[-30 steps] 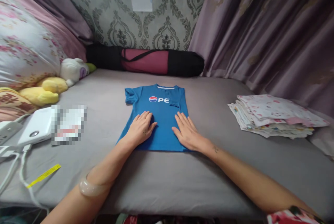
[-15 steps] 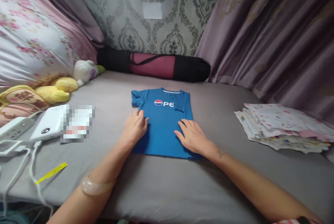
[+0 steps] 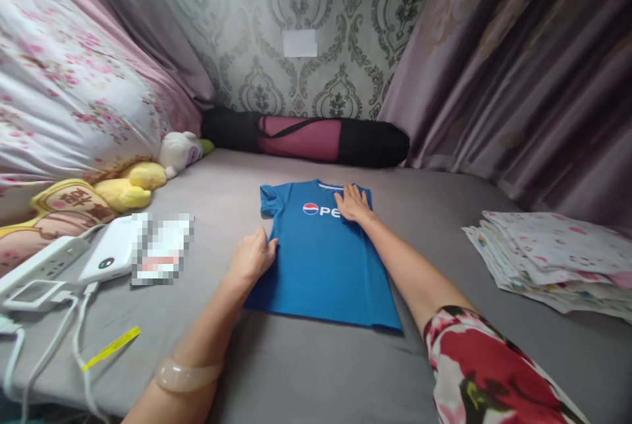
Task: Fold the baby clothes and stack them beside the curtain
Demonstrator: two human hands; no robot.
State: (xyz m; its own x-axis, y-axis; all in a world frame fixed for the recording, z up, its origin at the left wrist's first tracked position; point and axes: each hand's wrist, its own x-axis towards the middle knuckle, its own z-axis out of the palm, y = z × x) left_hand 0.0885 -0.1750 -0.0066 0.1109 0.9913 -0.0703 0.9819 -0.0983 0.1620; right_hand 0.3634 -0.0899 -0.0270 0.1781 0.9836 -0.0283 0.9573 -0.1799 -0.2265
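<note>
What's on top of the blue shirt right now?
On the blue shirt: the right hand flat by the collar, covering the logo's end letters; the left hand on its left edge. Whatever lies beneath both hands is hidden.

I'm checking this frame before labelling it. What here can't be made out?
- Head view: the print on the blue shirt is partly covered by the right hand.
- The flat item beside the white power bank is blurred out.
- The stack of folded cloths is cut off by the right edge.
- The left hand rests at the shirt's left edge; whether its fingers pinch the cloth is hidden.
</note>
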